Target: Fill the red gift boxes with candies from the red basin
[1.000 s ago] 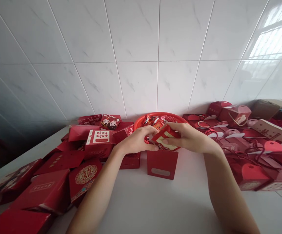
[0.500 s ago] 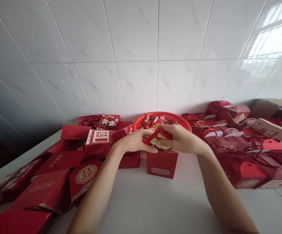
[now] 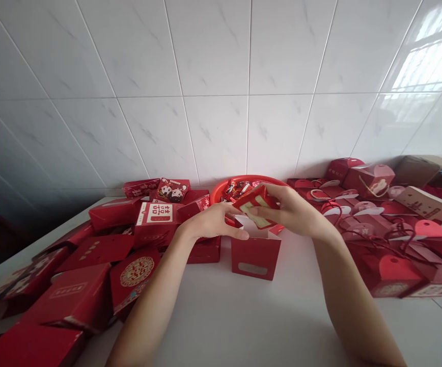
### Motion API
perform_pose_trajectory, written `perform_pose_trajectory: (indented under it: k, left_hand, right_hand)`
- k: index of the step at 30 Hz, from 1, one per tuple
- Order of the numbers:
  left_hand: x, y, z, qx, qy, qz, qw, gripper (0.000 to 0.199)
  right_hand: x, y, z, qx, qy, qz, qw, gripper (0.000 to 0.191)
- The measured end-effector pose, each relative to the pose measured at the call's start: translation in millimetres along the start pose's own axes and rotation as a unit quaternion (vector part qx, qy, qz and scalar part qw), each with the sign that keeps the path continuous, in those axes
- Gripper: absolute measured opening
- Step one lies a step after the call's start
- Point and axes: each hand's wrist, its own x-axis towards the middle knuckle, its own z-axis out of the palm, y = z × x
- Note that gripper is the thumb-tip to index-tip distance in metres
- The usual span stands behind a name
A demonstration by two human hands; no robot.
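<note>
Head view:

1. Open red box, landmark of the lot: standing upright on the white tabletop, with pale oblong patch on its front.
2. Left hand: at the upper left edge of the open red box, grasping that edge, thumb at the front rim.
3. Right hand: above and to the right of the open red box, gripping the packet between thumb and fingers.
4. Packet, red with yellowish panels: tilted, over the mouth of the open red box.
5. Red basket, holding wrapped sweets: behind the open red box.
6. Assorted red boxes, one with white-labelled top: heaped to the left of the open red box.
7. Handled red boxes, some corded: grouped to its right.
8. Brown carton: far right, behind the handled red boxes.
</note>
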Motion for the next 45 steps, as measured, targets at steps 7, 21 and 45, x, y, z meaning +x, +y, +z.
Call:
perform_pose_trajectory:
  k: [7, 21, 45]
  left_hand:
    - [-1.4, 1.6, -0.4, 0.009, 0.004, 0.007, 1.0, 0.06]
    - [-0.6, 0.9, 0.8, -0.011, -0.013, 0.03, 0.999, 0.034]
    - [3.4, -5.3, -0.8, -0.017, -0.018, 0.015, 1.0, 0.067]
  right_hand:
    - [-4.6, 0.0, -8.0, 0.004, -0.018, 0.047, 0.999, 0.029]
    - [5.7, 2.3, 6.9, 0.051, 0.024, 0.03, 0.998, 0.03]
    - [0.6, 2.9, -1.6, -0.092, -0.227, -0.025, 0.969, 0.021]
